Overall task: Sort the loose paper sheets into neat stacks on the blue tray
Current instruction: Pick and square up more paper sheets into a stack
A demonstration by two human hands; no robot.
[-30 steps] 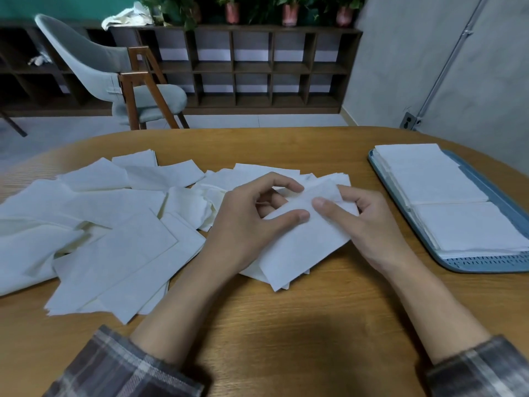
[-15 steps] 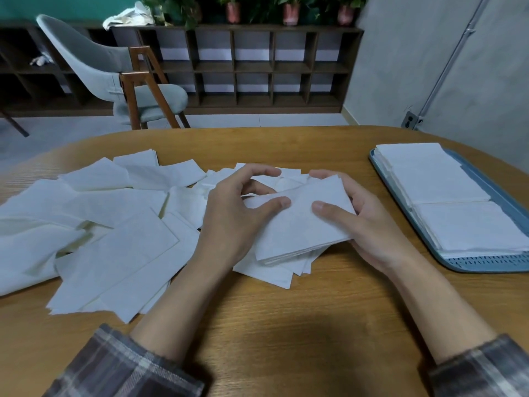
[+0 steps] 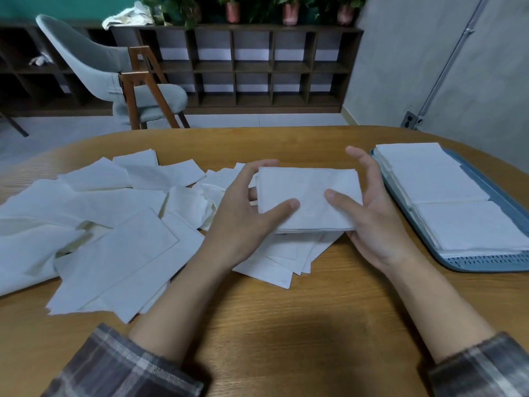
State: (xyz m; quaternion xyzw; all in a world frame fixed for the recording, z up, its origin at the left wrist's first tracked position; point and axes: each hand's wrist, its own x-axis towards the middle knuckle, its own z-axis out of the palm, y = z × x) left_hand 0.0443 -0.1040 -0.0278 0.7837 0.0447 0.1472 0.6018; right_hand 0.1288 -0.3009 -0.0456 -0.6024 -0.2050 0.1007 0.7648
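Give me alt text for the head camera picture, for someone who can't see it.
A person's left hand and right hand hold a squared-up bundle of white paper over a wooden table, thumbs on top. Loose sheets lie scattered on the left-hand side; a blue tray on the right holds a far stack and a near stack.

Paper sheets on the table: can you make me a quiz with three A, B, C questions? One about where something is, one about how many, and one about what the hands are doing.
1. Where on the table is the blue tray?
A) right side B) left side C) middle
2. How many paper stacks lie on the tray?
A) one B) two C) five
3. What holds the paper bundle?
A) one hand B) nothing C) both hands

Answers:
1 A: the tray sits at the table's right edge.
2 B: a far stack and a near stack lie end to end.
3 C: the left hand and the right hand each press a thumb on top.
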